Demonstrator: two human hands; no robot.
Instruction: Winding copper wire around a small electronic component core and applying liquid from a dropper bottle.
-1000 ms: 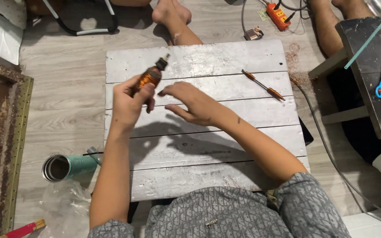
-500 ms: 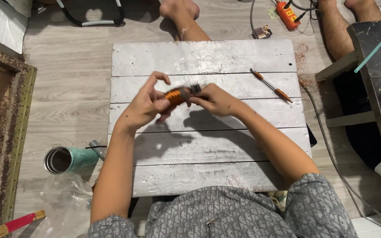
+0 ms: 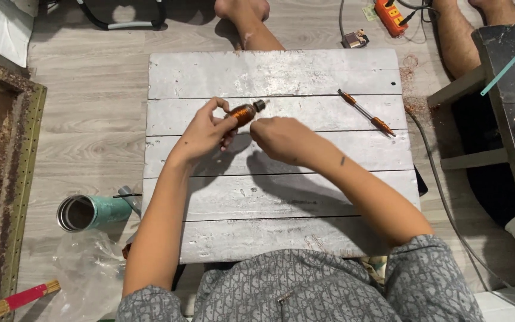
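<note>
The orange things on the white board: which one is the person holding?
The short, fat copper-orange spool, pinched in the left hand with the right hand at its dark tip. The long thin orange-ended tool lies untouched on the board.

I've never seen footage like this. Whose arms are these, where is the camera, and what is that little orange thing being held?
The camera sits on a person's head and looks down, so the arms are their own. The left hand grips a small copper-orange wound coil with a dark tip; the right hand meets it at the tip end. Both work above a whitewashed wooden plank board, where a thin rod with orange ends lies. Beside it on the floor lies a teal metal tumbler, on its side.
</note>
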